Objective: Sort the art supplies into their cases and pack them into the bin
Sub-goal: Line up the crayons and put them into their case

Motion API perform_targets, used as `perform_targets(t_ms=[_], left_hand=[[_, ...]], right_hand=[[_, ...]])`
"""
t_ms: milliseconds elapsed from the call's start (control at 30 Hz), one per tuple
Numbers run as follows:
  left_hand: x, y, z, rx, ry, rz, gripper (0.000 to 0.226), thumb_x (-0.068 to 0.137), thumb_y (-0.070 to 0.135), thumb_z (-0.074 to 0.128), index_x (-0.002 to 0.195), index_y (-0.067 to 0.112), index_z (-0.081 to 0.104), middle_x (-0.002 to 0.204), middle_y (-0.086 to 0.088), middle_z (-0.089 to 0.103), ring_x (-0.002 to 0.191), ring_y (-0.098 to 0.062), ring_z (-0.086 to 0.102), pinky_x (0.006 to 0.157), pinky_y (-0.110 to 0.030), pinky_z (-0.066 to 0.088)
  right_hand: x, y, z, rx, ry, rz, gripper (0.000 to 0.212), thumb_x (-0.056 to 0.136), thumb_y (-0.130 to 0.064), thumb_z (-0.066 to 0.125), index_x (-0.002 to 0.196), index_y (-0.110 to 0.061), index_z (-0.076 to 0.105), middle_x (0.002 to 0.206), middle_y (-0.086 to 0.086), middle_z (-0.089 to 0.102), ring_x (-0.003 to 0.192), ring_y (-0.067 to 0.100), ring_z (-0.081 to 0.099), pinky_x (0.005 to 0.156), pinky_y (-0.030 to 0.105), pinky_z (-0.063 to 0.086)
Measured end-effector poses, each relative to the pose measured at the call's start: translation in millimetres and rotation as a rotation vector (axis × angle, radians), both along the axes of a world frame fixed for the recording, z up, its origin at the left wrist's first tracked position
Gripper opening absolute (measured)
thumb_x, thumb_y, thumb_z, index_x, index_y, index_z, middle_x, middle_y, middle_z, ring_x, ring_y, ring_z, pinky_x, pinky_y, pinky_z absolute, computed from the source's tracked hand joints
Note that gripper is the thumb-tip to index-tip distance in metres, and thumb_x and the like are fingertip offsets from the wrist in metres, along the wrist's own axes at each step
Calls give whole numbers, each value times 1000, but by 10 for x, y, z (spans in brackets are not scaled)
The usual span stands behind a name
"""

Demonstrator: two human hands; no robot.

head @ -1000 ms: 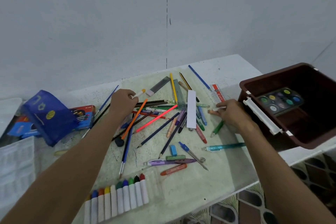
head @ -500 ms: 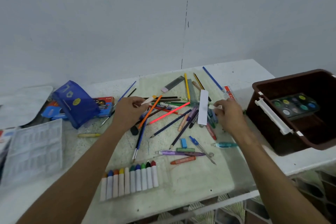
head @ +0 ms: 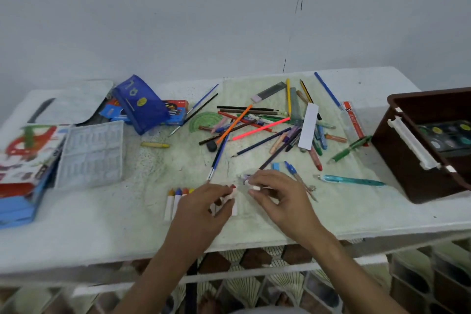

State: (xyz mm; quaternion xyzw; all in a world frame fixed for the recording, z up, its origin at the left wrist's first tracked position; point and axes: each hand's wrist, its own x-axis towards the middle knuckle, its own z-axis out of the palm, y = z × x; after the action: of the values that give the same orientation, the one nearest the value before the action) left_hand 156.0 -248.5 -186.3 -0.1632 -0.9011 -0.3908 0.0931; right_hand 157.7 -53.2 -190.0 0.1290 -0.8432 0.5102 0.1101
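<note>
A row of white-wrapped crayons [head: 175, 199] lies near the table's front edge, and my left hand [head: 204, 209] covers its right part. That hand's curled fingers hold a small white crayon [head: 230, 196] at the row's right end. Just to the right, my right hand [head: 280, 199] pinches another white crayon [head: 254, 187] between thumb and fingertips. Behind both hands a pile of pencils, pens and brushes [head: 254, 125] is spread on the green mat. The brown bin [head: 407, 160] stands at the right edge with a paint palette [head: 446, 135] inside.
A blue pencil pouch [head: 140, 103] leans on a coloured-pencil box at the back left. A white plastic insert tray [head: 91, 153] and stacked boxes [head: 25, 160] fill the left side. A yellow crayon [head: 155, 145], a teal pen [head: 351, 181] and a compass [head: 298, 178] lie loose.
Both hands have drawn back from the pile to the crayon row at the front, each bringing a small white crayon. The view has shifted left and down.
</note>
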Motion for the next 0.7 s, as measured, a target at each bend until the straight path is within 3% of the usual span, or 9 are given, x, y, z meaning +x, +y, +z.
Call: perform_targets(t_ms=[67,200,300,400,567,700], left_hand=[[68,46,-80,-52,73,0,19,79,21,67,95,13,74,93,3,71,85,1,58,79,-5,42],[117,107,-178,-156,171,-49,29,85,28,54,99,12,74,97,-1,71,87,-11,64,77,-22,53],[106,122,-224,-260,223,-74,27,86,25,55,102,12,73,98,-1,70,89,-13,63,75,-24,54],[89,139,-289,-331,268,-95,22,80,16,69,101,11,73,95,-2,70,86,-16,62,75,-28,54],[50,111,-320,-340,255,-128,29,89,30,51,104,16,71,95,2,69,86,-14,56,77,-28,48],[54,60,-284,-372,190,-176,32,92,37,50,111,18,68,103,5,67,91,-13,55,77,-30,50]], right_hand=[[79,-15,-89,21,16,-1,15,85,-12,68,98,-11,74,104,-4,64,97,2,61,80,14,50],[145,-20,-161,157,69,18,12,85,-12,69,95,-13,75,97,-3,64,90,4,59,80,15,46],[161,-22,-186,226,75,24,18,81,-5,72,97,-14,75,97,-3,65,90,2,57,83,9,44],[180,-21,-201,273,50,34,22,80,-6,72,99,-16,74,100,-5,63,92,5,58,84,15,47],[178,3,-172,304,20,81,24,85,-13,68,108,-16,71,105,-4,61,96,8,57,86,17,45],[176,34,-172,380,-8,134,27,89,-27,63,114,-17,69,111,-6,58,103,5,52,92,9,35]])
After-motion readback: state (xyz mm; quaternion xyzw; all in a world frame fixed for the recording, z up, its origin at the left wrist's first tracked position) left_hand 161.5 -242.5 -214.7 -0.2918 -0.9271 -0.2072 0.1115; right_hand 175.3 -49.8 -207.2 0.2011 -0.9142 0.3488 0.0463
